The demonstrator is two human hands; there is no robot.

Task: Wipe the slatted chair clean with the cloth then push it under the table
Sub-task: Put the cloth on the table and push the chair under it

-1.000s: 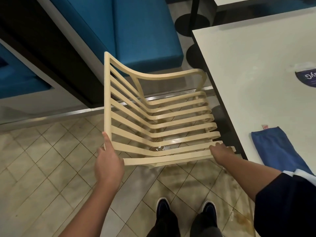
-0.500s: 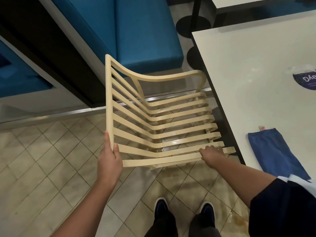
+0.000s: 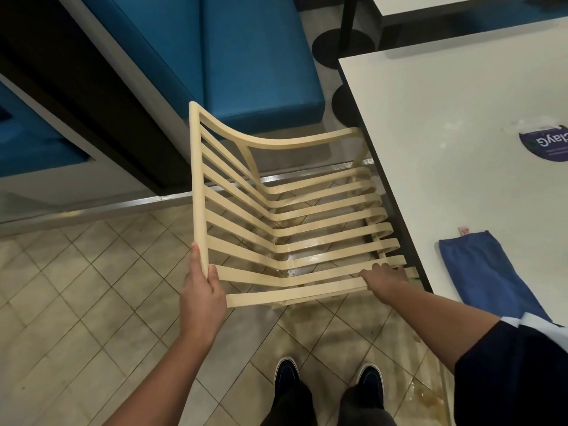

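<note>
With the cloth (image 3: 488,272) lying on the table (image 3: 445,155), wiping seems finished; the left hand (image 3: 201,290) and right hand (image 3: 384,279) are gripping the slatted chair (image 3: 285,229), apparently sliding it under.

Glossy, wet-sheened cream slats on the slatted chair (image 3: 285,229); soft matt blue fabric for the cloth (image 3: 488,275); smooth matt white on the table (image 3: 445,124); glazed beige floor tiles (image 3: 76,287).
</note>
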